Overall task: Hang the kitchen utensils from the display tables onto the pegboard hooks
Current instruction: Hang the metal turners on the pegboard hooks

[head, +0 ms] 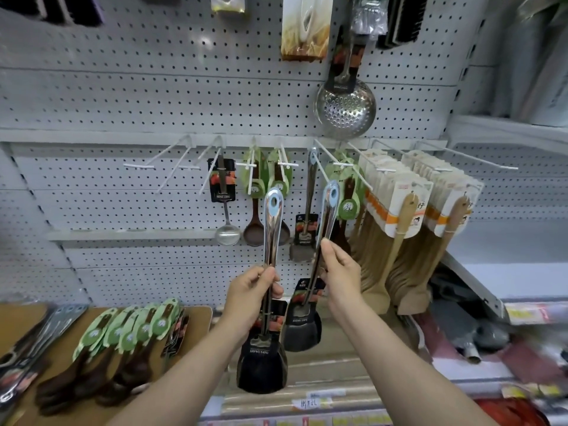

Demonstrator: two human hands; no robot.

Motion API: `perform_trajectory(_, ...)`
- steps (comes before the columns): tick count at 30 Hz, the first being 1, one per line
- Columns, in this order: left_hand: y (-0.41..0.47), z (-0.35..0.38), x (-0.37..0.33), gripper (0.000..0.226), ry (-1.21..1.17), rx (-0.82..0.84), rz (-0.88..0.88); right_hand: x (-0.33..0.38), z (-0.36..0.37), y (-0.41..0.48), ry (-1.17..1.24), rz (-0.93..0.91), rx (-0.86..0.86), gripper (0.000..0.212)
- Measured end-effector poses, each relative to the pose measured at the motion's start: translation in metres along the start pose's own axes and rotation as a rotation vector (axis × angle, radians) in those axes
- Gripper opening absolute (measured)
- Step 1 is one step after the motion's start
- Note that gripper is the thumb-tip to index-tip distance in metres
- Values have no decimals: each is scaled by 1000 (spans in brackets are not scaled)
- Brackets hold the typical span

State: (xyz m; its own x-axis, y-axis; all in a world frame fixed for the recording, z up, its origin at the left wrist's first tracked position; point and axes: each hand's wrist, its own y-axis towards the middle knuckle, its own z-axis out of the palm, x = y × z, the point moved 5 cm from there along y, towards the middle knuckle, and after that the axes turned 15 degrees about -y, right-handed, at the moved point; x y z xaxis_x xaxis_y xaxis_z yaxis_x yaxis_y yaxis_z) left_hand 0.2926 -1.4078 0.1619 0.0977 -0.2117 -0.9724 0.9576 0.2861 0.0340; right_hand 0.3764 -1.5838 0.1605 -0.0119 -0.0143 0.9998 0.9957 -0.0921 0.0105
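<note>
- Our left grip [252, 290] clasps the first spatula [273, 222] upright, near the pegboard [123, 103].
- Our right grip [341, 278] pinches the second spatula [330, 210] just beside a hook [321, 167]; its hole may miss the tip and the spatula may slip.

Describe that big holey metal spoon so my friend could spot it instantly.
Look at the grey pegboard, above its row of white hooks and right of centre. There hangs a skimmer, its round steel bowl pierced all over with holes; the small ladle lower down has a solid bowl.
</note>
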Motion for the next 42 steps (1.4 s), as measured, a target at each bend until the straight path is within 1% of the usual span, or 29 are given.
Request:
perform_trajectory(5, 3, 8, 3, 24, -8, 18, -14, 3, -4, 0, -9, -17, -5, 11)
perform_trajectory(10, 2, 15, 5, 26, -23, 36, -19, 5, -8, 3, -20, -26, -37, 22)
perform_trajectory(14, 0, 19, 2, 27, -26, 28, -11, 4, -6, 1, 4, 7, 16, 17)
perform_trajectory(18, -2, 20, -1, 26, -14, 28, -21, 7, -5, 2, 30, 29, 15, 9)
perform_trajectory(21, -3, 21, -4, 27, -17, 18, -19, 9, -6, 6, 12, 23, 0, 13)
perform_trajectory(29, -10, 23, -7, 27, -22, 24, 3, 12, -5, 19, -52, 49, 21, 11)
perform_trajectory(32, -12, 26, -7, 25, -28, 24, 2, 17, -3, 30, -81, 55, 22, 17)
perform_trajectory(37, -14, 31, -5, 25, 13, 19, 1, 14, 7, 62, -119, 108, 38, 20)
perform_trajectory(40, -11, 33, -3, 24, 43, 16, -17, 11, 15, 91, -124, 142, 48, 14)
perform_trajectory(42, -9, 34, -3, 24, 13, 6, -34, 14, 19, 107, -126, 161, 48, 11)
